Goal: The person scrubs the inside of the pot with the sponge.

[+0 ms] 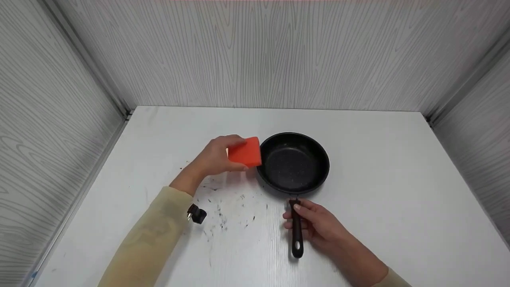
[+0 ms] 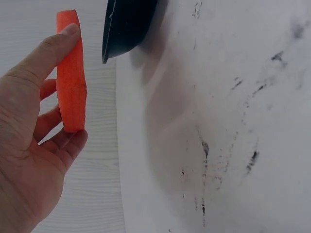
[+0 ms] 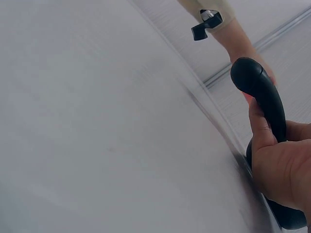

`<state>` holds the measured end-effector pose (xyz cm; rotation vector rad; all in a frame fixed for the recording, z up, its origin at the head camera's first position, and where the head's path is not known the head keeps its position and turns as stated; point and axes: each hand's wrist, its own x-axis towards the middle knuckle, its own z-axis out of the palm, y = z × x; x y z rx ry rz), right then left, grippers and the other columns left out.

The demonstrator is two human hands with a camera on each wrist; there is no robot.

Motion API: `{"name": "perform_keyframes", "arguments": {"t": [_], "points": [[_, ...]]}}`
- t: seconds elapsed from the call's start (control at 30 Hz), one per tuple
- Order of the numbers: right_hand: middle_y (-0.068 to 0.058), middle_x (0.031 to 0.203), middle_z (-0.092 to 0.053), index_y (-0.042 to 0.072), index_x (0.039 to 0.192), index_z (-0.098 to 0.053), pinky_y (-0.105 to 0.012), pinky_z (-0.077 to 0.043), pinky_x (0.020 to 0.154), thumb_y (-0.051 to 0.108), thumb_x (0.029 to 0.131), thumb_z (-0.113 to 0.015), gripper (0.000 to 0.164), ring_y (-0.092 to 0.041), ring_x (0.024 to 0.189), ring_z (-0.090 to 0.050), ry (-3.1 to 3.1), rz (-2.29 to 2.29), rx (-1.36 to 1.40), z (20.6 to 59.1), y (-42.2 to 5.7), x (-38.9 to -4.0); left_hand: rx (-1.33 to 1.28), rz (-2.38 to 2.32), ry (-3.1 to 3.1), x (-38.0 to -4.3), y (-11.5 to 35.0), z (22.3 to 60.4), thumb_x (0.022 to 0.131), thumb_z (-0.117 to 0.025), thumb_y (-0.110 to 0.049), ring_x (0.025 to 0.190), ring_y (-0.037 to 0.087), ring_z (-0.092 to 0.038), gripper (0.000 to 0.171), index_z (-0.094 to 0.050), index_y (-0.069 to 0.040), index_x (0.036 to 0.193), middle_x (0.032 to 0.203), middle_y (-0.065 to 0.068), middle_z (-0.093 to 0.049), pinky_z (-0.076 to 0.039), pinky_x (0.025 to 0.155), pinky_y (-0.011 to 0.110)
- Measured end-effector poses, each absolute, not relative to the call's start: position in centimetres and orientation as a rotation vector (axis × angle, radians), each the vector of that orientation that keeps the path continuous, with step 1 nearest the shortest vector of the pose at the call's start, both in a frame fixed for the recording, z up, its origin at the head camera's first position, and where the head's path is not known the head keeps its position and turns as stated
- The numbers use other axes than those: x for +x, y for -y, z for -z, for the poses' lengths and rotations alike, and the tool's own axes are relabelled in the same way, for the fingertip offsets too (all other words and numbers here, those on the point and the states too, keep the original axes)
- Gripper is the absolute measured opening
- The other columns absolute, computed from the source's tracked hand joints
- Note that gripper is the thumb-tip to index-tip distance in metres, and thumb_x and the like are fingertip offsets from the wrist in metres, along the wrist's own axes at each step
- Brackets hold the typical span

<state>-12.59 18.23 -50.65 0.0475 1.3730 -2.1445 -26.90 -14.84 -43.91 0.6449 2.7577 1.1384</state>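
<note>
A flat, bright orange sponge (image 1: 245, 152) held near mid-frame, just left of a round black frying pan (image 1: 293, 165), inside facing up, handle (image 1: 297, 237) pointing toward the bottom.

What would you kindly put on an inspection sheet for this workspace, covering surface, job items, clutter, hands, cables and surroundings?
Surface: white tabletop, with scattered dark marks left of the pan's handle in the head view.
Job items: orange sponge at the left rim of the black frying pan, contact unclear.
Clutter: nothing seen.
Hands: left hand grips the sponge; right hand holds the handle.
Cables: nothing seen.
Surroundings: grey wood-grain panels behind and at both sides.
</note>
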Motion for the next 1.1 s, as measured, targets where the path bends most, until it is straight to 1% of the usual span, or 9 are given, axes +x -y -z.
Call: {"name": "perform_keyframes", "arguments": {"t": [0.13,0.2,0.3,0.43,0.53,0.63,0.77,0.93,1.1], "points": [[-0.011,0.109,-0.076,-0.006,0.147,-0.047,-0.032,-0.062,0.075,0.018,0.111,-0.059,0.045,-0.021,0.093,-0.078,-1.406,2.135,0.059,50.9,-18.2,-12.5,0.735,-1.125,-2.754,-26.9,13.8,43.4,0.081,-0.094,-0.030,0.128,0.023,-0.054,0.075,-0.065,-0.018,0.148,0.144,0.000,-0.062,-0.052,0.102,0.042],[-0.011,0.110,-0.076,-0.005,0.147,-0.048,-0.032,-0.062,0.075,0.018,0.110,-0.059,0.045,-0.021,0.094,-0.078,-1.417,2.132,0.068,51.0,-18.1,-12.6,0.792,-1.112,-2.747,-26.9,13.2,43.1,0.081,-0.094,-0.030,0.127,0.023,-0.055,0.075,-0.065,-0.017,0.148,0.143,0.000,-0.063,-0.052,0.102,0.043],[-0.011,0.110,-0.076,-0.006,0.147,-0.047,-0.032,-0.062,0.077,0.018,0.110,-0.059,0.046,-0.021,0.094,-0.078,-1.413,2.137,0.081,51.0,-18.1,-12.5,0.867,-1.092,-2.737,-27.0,12.3,42.8,0.080,-0.094,-0.031,0.125,0.023,-0.055,0.075,-0.065,-0.017,0.148,0.140,-0.001,-0.065,-0.052,0.102,0.041],[-0.012,0.109,-0.076,-0.008,0.149,-0.045,-0.033,-0.063,0.078,0.018,0.111,-0.059,0.048,-0.021,0.094,-0.078,-1.392,2.144,0.099,50.8,-18.1,-12.5,0.941,-1.063,-2.723,-27.2,11.3,42.7,0.081,-0.094,-0.034,0.120,0.021,-0.056,0.075,-0.065,-0.018,0.148,0.137,-0.003,-0.066,-0.052,0.098,0.038],[-0.012,0.110,-0.076,-0.008,0.149,-0.045,-0.033,-0.063,0.079,0.018,0.110,-0.059,0.049,-0.021,0.094,-0.078,-1.384,2.146,0.111,50.8,-18.1,-12.6,0.948,-1.037,-2.714,-27.3,10.6,42.7,0.081,-0.094,-0.036,0.120,0.021,-0.055,0.075,-0.065,-0.018,0.148,0.137,-0.003,-0.066,-0.051,0.097,0.037],[-0.013,0.110,-0.076,-0.009,0.149,-0.045,-0.032,-0.063,0.078,0.018,0.110,-0.060,0.050,-0.021,0.094,-0.078,-1.386,2.148,0.117,50.7,-18.1,-12.6,0.920,-1.010,-2.702,-27.3,10.0,42.7,0.081,-0.094,-0.038,0.122,0.022,-0.054,0.076,-0.065,-0.018,0.148,0.142,-0.001,-0.064,-0.051,0.098,0.037],[-0.013,0.111,-0.076,-0.008,0.146,-0.048,-0.031,-0.062,0.076,0.018,0.109,-0.061,0.047,-0.021,0.094,-0.078,-1.392,2.149,0.124,50.8,-18.2,-12.6,0.915,-0.966,-2.683,-27.2,9.1,42.8,0.081,-0.094,-0.038,0.125,0.022,-0.054,0.077,-0.065,-0.018,0.148,0.146,0.001,-0.062,-0.049,0.102,0.037],[-0.012,0.111,-0.075,-0.007,0.144,-0.049,-0.030,-0.062,0.072,0.018,0.109,-0.061,0.044,-0.021,0.094,-0.077,-1.399,2.146,0.130,50.8,-18.2,-12.5,1.000,-0.898,-2.655,-27.4,8.2,43.1,0.081,-0.094,-0.039,0.122,0.021,-0.056,0.074,-0.067,-0.015,0.146,0.140,0.000,-0.065,-0.047,0.103,0.035],[-0.012,0.110,-0.076,-0.007,0.143,-0.050,-0.030,-0.062,0.073,0.020,0.109,-0.062,0.046,-0.021,0.094,-0.078,-1.389,2.145,0.124,50.7,-18.1,-12.6,1.027,-0.829,-2.639,-27.4,7.6,43.1,0.081,-0.094,-0.040,0.121,0.022,-0.057,0.073,-0.068,-0.014,0.144,0.137,0.002,-0.066,-0.047,0.102,0.034]]}}
